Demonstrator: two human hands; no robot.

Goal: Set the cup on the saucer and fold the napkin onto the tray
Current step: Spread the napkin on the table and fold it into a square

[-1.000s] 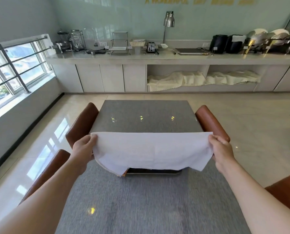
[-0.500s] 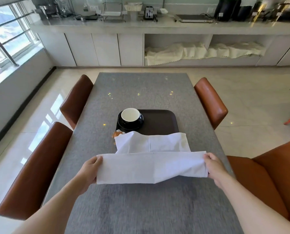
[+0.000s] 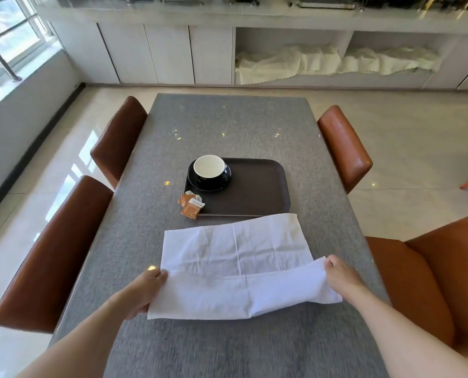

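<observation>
1. A long grey cloth-textured table (image 3: 227, 126) fills the room's middle, with brown leather chairs (image 3: 118, 137) along both sides and a white counter with cupboards against the back wall.
2. Nearest me, the left hand (image 3: 143, 291) has its fingers curled round the near-left corner of the white cloth napkin (image 3: 235, 266), thumb on top, pinching the fabric.
3. The right hand (image 3: 342, 276) pinches the near-right corner likewise, its fingers closed on the folded-over edge.
4. Between the two grips the napkin's near edge is turned over onto itself; the rest lies flat on the table beyond the fingers. By my reckoning the first fold is only under way.
5. Just past the napkin's far edge sits the dark brown rectangular plastic tray (image 3: 257, 192); the cloth just overlaps its near rim.
6. Orange sachets (image 3: 190, 207) lie at the tray's near-left corner.
7. Farthest from the fingers, the white-lined black cup (image 3: 209, 167) stands on the black saucer (image 3: 222, 184), so that part looks done. Finishing the fold and placing it on the tray remain.
</observation>
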